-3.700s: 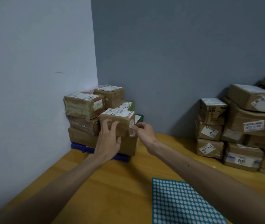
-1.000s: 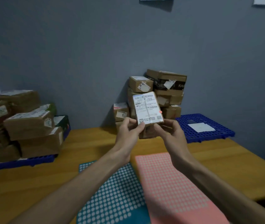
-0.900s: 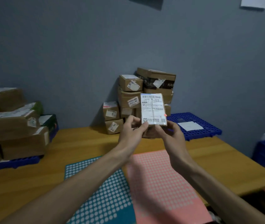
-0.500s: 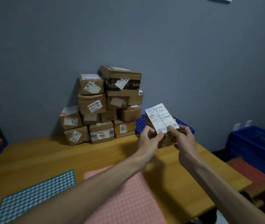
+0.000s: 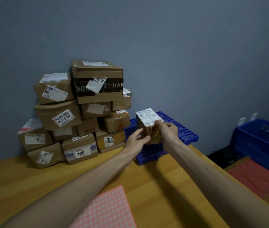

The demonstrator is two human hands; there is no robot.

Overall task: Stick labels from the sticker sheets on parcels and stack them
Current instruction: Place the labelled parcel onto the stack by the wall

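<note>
Parcel [image 5: 148, 125]: small taped cardboard box, held above blue pallet [image 5: 184, 134], right of box pile [image 5: 81, 116]. Judged light, rigid; glossy tape wrap probably slick. Best hold: opposite side faces, low, clear of white label [image 5: 149, 116] on top (label faces up, tilted toward camera). Left hand [image 5: 137, 140]: fingers curled against near-left face, partly closed on parcel. Right hand [image 5: 168, 131]: closed on right face, thumb at label edge. Both forearms extended forward over table [image 5: 163, 186]. Pink sheet [image 5: 107, 209] lies near, untouched.
</note>
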